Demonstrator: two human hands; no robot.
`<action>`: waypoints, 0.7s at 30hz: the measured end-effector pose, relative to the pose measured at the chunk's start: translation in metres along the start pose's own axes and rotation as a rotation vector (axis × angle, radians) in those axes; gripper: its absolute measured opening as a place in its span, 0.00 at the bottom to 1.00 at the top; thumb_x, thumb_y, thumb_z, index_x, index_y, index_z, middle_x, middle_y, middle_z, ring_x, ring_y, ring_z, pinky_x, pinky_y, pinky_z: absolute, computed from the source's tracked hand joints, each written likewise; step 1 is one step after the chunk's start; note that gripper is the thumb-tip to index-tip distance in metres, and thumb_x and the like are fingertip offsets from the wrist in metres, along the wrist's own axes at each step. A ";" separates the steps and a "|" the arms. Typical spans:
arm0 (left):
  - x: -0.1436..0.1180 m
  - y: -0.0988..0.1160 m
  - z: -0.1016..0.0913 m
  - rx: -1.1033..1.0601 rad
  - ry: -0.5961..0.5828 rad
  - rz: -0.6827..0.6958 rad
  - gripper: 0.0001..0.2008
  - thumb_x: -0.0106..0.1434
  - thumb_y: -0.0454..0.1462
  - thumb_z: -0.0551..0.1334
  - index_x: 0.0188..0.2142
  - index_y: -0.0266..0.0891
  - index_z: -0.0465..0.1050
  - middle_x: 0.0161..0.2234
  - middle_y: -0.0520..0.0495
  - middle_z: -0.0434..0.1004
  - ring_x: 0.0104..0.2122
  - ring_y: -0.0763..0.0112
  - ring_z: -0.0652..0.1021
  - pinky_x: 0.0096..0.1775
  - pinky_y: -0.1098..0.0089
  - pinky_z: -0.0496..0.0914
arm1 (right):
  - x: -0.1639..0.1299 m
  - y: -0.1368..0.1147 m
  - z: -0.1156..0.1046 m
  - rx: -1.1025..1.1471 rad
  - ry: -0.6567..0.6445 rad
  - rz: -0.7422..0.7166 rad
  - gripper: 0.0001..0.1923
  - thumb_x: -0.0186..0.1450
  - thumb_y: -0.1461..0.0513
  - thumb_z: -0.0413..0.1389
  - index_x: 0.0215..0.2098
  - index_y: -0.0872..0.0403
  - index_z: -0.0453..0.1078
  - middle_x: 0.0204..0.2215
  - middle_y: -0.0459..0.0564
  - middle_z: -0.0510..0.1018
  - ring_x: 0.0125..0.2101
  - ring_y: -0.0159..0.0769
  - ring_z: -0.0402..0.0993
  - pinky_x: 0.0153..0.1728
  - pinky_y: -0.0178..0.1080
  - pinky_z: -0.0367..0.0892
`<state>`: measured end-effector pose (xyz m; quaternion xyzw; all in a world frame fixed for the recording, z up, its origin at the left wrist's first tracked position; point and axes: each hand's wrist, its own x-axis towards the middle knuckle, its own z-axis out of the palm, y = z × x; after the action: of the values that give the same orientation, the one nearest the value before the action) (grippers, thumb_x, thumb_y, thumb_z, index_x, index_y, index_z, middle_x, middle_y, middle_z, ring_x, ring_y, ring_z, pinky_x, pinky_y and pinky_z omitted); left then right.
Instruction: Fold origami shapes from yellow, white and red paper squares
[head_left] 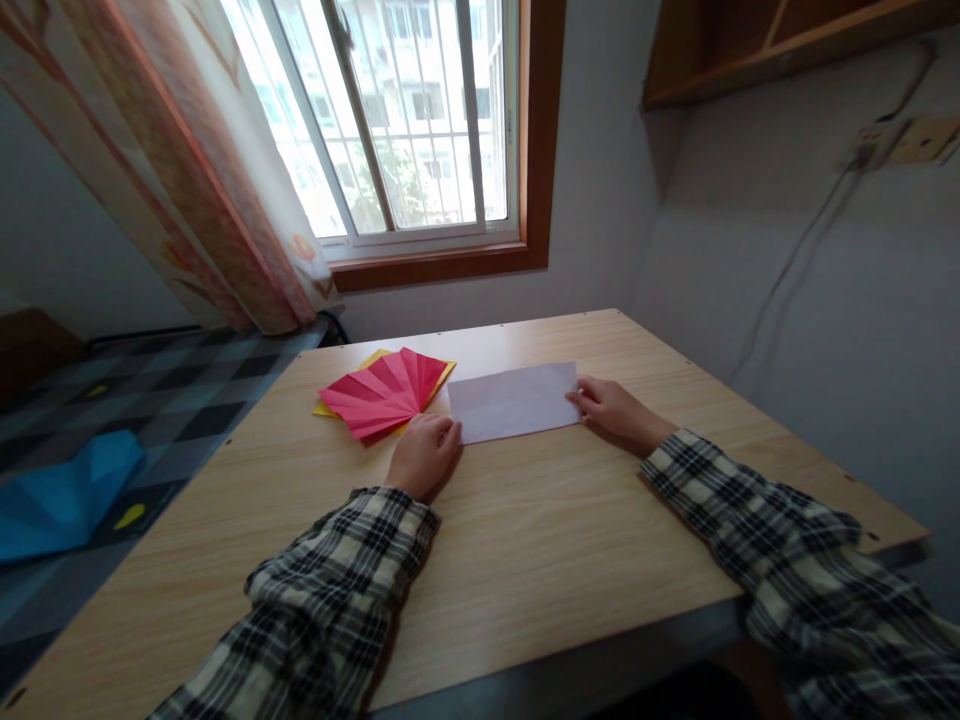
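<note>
**Two Hands Hold a Folded White Paper Flat**

A big wooden table fills most of the view. It stands under a window with a curtain hanging at the side. A checked bed cover with a blue thing on it lies off to the left of the table.

On the table, near the far side, lies a long white paper. It looks folded in half, with its long edges running left to right. Just beside its left end sits a red paper fan, spread open on top of a yellow sheet. The fan and the white paper are close, but they do not seem to touch.

The person wears a checked shirt. The left hand rests on the near left corner of the white paper, fingers curled down and pressing on it. The right hand pinches the right end of the paper, fingertips closed on its edge.

To do this step well, it seems best to keep both ends still, so the edges stay lined up. Then a finger can press flat along the fold, slow and even, from one end to the other. The left hand sits very near the fan, so a careless push could bump it.
</note>
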<state>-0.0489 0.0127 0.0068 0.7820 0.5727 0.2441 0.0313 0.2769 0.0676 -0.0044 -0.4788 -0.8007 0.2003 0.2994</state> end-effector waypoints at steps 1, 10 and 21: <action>0.000 0.000 0.000 0.009 0.001 -0.005 0.19 0.69 0.43 0.51 0.24 0.41 0.69 0.29 0.45 0.75 0.34 0.62 0.73 0.39 0.64 0.66 | 0.000 0.001 0.001 0.008 -0.002 0.009 0.13 0.70 0.56 0.49 0.32 0.53 0.68 0.28 0.51 0.77 0.28 0.37 0.71 0.30 0.37 0.62; -0.004 -0.006 0.009 0.079 0.223 0.042 0.10 0.63 0.39 0.61 0.43 0.38 0.68 0.42 0.40 0.73 0.44 0.56 0.74 0.46 0.57 0.71 | 0.001 0.005 0.003 -0.070 0.008 0.018 0.14 0.67 0.54 0.51 0.29 0.54 0.68 0.25 0.48 0.76 0.27 0.37 0.70 0.29 0.36 0.58; -0.013 0.019 0.011 -0.002 -0.188 0.570 0.20 0.71 0.38 0.54 0.61 0.41 0.65 0.61 0.42 0.70 0.63 0.60 0.67 0.62 0.55 0.64 | 0.000 0.004 0.008 -0.157 0.040 0.032 0.11 0.68 0.57 0.53 0.37 0.56 0.73 0.29 0.51 0.78 0.29 0.37 0.71 0.30 0.35 0.58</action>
<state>-0.0306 -0.0030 -0.0017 0.9304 0.3243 0.1703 0.0150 0.2740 0.0685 -0.0126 -0.5172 -0.8002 0.1321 0.2735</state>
